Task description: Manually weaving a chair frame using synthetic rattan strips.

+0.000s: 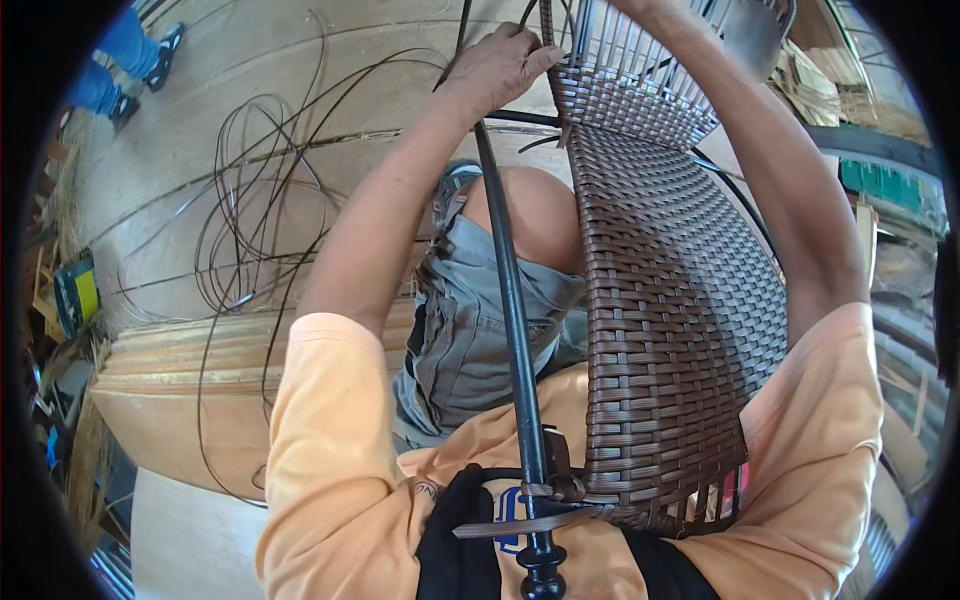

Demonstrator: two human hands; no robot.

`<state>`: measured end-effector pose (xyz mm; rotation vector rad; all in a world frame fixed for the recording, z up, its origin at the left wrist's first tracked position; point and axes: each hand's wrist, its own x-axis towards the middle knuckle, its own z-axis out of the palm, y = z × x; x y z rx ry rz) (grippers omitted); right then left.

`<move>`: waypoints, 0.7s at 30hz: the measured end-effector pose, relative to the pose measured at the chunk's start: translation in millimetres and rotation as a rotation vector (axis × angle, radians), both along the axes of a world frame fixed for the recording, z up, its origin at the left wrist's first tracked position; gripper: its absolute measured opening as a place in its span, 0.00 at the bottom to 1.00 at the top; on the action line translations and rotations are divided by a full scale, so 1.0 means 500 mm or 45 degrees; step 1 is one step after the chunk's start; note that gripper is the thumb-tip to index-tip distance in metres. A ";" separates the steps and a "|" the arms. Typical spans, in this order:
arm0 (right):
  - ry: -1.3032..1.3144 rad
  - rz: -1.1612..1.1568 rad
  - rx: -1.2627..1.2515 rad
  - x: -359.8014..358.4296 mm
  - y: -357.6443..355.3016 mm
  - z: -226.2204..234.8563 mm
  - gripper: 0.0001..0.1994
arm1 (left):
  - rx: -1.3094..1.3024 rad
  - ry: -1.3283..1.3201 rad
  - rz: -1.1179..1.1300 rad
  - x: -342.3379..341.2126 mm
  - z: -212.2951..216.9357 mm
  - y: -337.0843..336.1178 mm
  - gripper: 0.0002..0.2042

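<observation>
Left hand pinching the edge of a brown woven wicker panel on a black metal frame; right hand's grip hidden, cannot tell.

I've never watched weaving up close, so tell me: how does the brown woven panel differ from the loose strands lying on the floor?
The woven panel is dense, its strips interlaced into a tight brown sheet; the loose strands lie apart in open, tangled loops. The panel is held up against a black metal rod, with the left hand at its upper edge; the strands rest flat on the wooden floor, untouched. Both look like thin, dark strip material.
</observation>
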<state>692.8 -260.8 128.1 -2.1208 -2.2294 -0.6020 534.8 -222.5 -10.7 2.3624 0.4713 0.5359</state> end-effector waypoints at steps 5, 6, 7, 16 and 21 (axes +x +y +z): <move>0.840 -0.480 0.197 -0.018 -0.011 0.149 0.17 | -0.191 0.221 -0.153 -0.231 -0.037 0.069 0.17; 0.849 -0.414 -0.066 -0.042 -0.036 0.159 0.18 | -0.073 0.334 0.080 -0.296 0.001 0.090 0.18; 0.864 -0.529 -0.388 -0.058 -0.069 0.158 0.18 | -0.144 0.568 0.052 -0.314 0.066 0.096 0.17; 0.584 0.170 0.030 -0.186 -0.107 -0.034 0.13 | 0.061 0.520 0.373 -0.600 0.194 0.183 0.13; 0.621 0.088 -0.308 -0.126 -0.145 -0.034 0.15 | 0.139 0.318 0.414 -0.609 0.264 0.191 0.13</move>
